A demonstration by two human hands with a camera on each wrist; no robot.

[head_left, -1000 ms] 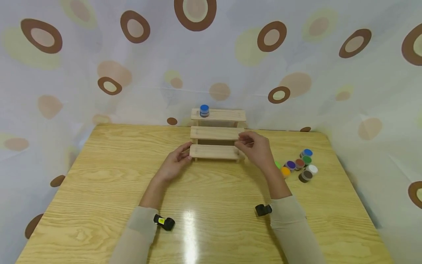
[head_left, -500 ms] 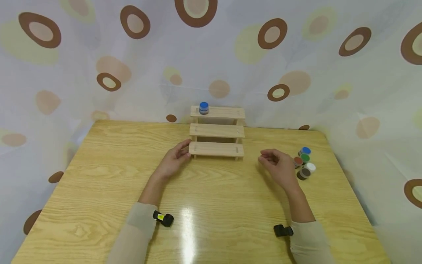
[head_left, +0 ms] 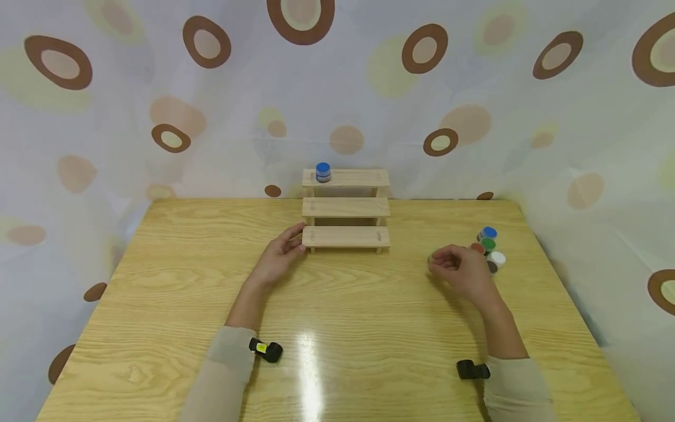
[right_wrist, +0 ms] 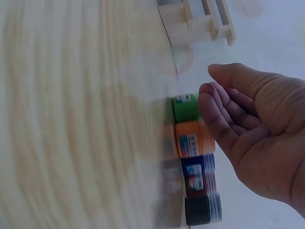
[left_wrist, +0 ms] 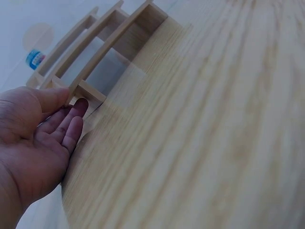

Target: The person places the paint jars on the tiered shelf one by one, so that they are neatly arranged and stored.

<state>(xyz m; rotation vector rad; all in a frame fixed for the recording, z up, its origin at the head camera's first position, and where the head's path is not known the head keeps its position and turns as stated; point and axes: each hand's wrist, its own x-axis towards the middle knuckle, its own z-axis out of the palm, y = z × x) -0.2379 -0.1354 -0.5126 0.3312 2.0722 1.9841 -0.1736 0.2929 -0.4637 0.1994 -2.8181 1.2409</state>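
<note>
We look down on a pale, wood-grained table (head_left: 174, 305) with a streak of glare on its glossy top, in front of the three-step wooden rack (head_left: 345, 237). The rack stands at the table's far edge. Behind it, and along both sides of the table, we see a wrinkled whitish backdrop (head_left: 390, 123) printed with brown rings and soft beige and pale green ovals.

On the rack's top step, toward its left end, sits a jar with a blue lid (head_left: 323, 173). At the left end of the bottom step is the left hand (head_left: 276, 259); its grip is closed lightly on the plank, thumb at the near edge and fingers behind.

The right hand (head_left: 464, 272) hovers to the right of the rack, its grip apart: thumb away from loosely bent fingers. We find it just beside a bright green jar (right_wrist: 185, 108); we cannot tell whether they touch. Near it, also right of the rack, are an orange jar (right_wrist: 193, 140), a purple jar (right_wrist: 193, 167), a black jar (right_wrist: 198, 210) and others lidded in blue (head_left: 488, 233), dark green (head_left: 487, 245), red (head_left: 477, 248) and white (head_left: 497, 259). The table's sheen mirrors some of them.

Two beige sleeves (head_left: 218, 375) reach in from the near side of the rack.
</note>
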